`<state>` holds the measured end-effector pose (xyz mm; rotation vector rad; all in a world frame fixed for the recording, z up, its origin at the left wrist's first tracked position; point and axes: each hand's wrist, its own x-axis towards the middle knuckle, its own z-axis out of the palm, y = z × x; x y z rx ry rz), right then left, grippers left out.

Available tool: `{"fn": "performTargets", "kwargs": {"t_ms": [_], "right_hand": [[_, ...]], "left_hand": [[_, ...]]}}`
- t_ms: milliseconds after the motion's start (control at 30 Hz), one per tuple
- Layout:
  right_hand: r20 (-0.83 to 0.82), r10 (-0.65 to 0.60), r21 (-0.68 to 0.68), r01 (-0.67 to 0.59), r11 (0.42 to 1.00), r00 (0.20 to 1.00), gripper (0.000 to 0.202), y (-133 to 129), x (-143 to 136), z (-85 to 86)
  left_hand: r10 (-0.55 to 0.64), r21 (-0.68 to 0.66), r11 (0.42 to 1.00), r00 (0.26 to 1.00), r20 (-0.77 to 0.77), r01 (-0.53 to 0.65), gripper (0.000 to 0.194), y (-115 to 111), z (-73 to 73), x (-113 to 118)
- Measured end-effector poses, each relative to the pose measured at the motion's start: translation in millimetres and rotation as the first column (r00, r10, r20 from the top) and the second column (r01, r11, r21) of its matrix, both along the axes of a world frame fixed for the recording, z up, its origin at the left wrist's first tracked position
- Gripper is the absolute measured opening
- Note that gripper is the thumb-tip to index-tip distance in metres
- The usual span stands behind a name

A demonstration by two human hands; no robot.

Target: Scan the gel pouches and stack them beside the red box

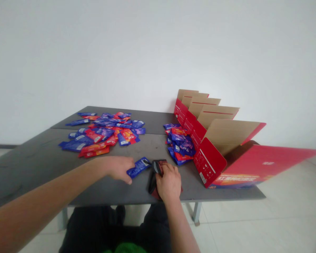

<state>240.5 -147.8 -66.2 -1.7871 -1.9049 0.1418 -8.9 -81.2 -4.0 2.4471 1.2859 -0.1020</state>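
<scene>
My left hand point(122, 169) is closed on the lower left end of a blue sachet point(139, 168), which lies tilted just above the grey table's front part. Beside its far end is a black tool point(152, 181) with a rounded head, near the table's front edge. My right hand point(169, 182) is closed round the right side of this tool, its fingers curled. Under the tool and my right hand lies a dark red flat piece point(155, 193), mostly covered.
A loose pile of blue and red sachets point(105, 131) spreads over the table's point(37, 165) left part. A smaller pile point(181, 144) lies right of centre. Several open red cardboard boxes point(209, 163) stand in a row along the right side, flaps up.
</scene>
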Motion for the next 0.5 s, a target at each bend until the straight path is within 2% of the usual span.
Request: {"fn": "performTargets", "kwargs": {"t_ms": [100, 233, 333, 400, 500], "right_hand": [[0.002, 0.0, 0.004, 0.0, 1.0, 1.0, 0.025, 0.4, -0.2, -0.5], [0.025, -0.003, -0.011, 0.003, 1.0, 1.0, 0.025, 1.2, -0.2, -0.3], [0.02, -0.001, -0.002, 0.001, 1.0, 1.0, 0.027, 1.1, -0.2, -0.7], [0.02, -0.001, -0.002, 0.001, 1.0, 1.0, 0.026, 0.9, -0.3, -1.1], [0.024, -0.005, -0.012, 0.006, 1.0, 1.0, 0.024, 0.9, -0.6, -1.4]], "left_hand": [[-0.032, -0.018, 0.999, 0.998, -0.057, 0.031, 0.045, -6.4, -5.2, 10.3], [-0.006, 0.127, 0.992, 0.999, -0.045, 0.011, 0.05, -11.2, -15.5, 13.6], [-0.001, 0.17, 0.985, 1.0, 0.023, -0.003, 0.044, -14.8, -22.0, 11.9], [0.01, 0.159, 0.987, 0.999, 0.041, -0.017, 0.04, -16.0, -20.7, 9.7], [0.011, 0.089, 0.996, 0.999, 0.032, -0.014, 0.03, -11.0, -9.5, 3.8]]}}
